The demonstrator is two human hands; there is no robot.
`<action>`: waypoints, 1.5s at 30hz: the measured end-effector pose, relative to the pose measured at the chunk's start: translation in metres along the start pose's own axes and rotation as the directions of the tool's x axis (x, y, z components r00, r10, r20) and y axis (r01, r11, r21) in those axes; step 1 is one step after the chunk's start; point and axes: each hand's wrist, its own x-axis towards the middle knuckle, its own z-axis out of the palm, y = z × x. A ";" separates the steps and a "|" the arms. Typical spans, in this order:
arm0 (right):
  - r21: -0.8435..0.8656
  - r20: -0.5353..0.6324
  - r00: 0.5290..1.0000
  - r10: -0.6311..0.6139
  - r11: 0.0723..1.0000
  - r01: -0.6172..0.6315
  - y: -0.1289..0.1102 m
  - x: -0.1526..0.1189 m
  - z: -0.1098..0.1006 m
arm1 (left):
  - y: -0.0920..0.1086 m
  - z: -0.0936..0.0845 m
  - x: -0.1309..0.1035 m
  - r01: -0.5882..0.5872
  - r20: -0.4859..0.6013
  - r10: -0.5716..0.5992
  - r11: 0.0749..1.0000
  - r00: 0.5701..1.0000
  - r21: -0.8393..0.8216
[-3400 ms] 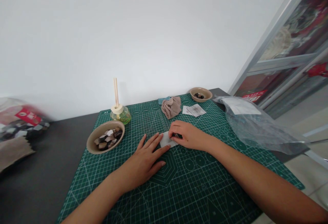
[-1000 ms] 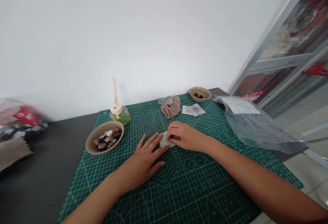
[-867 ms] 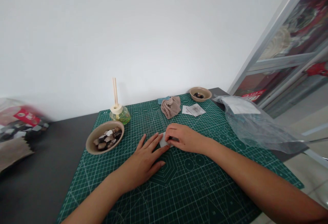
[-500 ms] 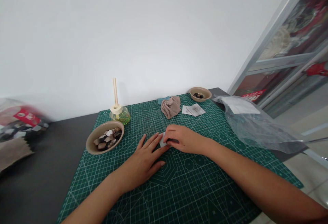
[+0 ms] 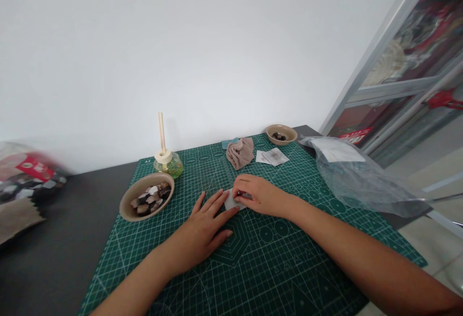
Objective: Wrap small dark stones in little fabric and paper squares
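My left hand (image 5: pixel 200 231) lies flat with fingers spread on the green cutting mat (image 5: pixel 311 258). Its fingertips press the left edge of a small light grey square sheet (image 5: pixel 230 202). Over the right part of that sheet, my right hand (image 5: pixel 258 194) is closed in a pinch, fingertips down on its surface. Whatever those fingers hold is mostly hidden. Left of my hands stands a tan bowl (image 5: pixel 126 205) with several brown, black and white stones (image 5: pixel 152 198). Behind the hands are a crumpled brown cloth (image 5: pixel 240 153) and two smudged pale squares (image 5: pixel 275 157).
A second tan bowl (image 5: pixel 291 138) with a few dark stones stands at the back right. A reed diffuser (image 5: pixel 168 164) is behind the near bowl. A clear plastic bag (image 5: pixel 347 181) lies right, a bag of stones (image 5: pixel 29 181) far left. The white wall (image 5: pixel 217 55) bounds the back.
My right fingertips have shifted slightly on the grey sheet, and more of the sheet shows between the hands. The left hand stays in place. The view has tilted a little.
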 end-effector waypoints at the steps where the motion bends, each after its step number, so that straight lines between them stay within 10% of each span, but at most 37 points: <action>1: -0.002 0.010 1.000 0.011 1.000 -0.011 0.001 -0.001 -0.002 | 0.000 0.000 0.000 -0.001 0.001 0.001 1.000 1.000 0.000; 45: 0.026 0.010 0.998 -0.057 0.998 0.057 0.001 0.000 0.000 | -0.002 0.004 -0.001 -0.014 -0.026 0.014 1.000 1.000 0.003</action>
